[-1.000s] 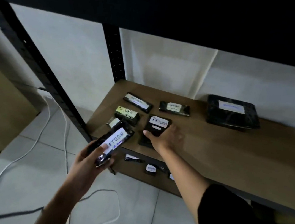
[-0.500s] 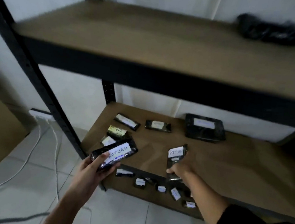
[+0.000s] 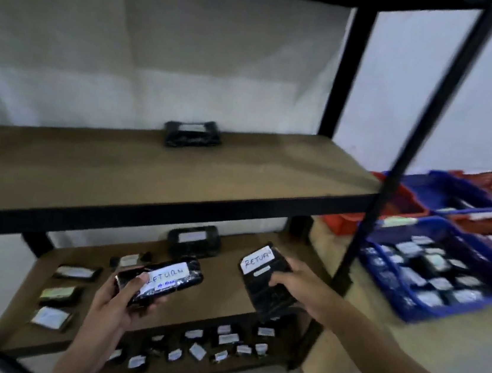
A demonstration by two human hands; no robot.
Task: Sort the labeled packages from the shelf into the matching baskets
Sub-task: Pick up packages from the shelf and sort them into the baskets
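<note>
Packages marked RETURN sit one in each grip: left hand (image 3: pixel 119 298) clasps one (image 3: pixel 162 280), right hand (image 3: pixel 295 282) clasps another (image 3: pixel 264 281), both above the lower shelf (image 3: pixel 219 294). Best carry them level to the blue basket (image 3: pixel 428 305), checking its tag first.

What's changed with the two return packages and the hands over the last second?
The right hand took hold of the RETURN package it was touching on the shelf a second ago and lifted it clear, toward the baskets; it now holds it in the air. The view also swung up and right, bringing the blue basket into sight. The left hand still grips its own labeled package.
</note>
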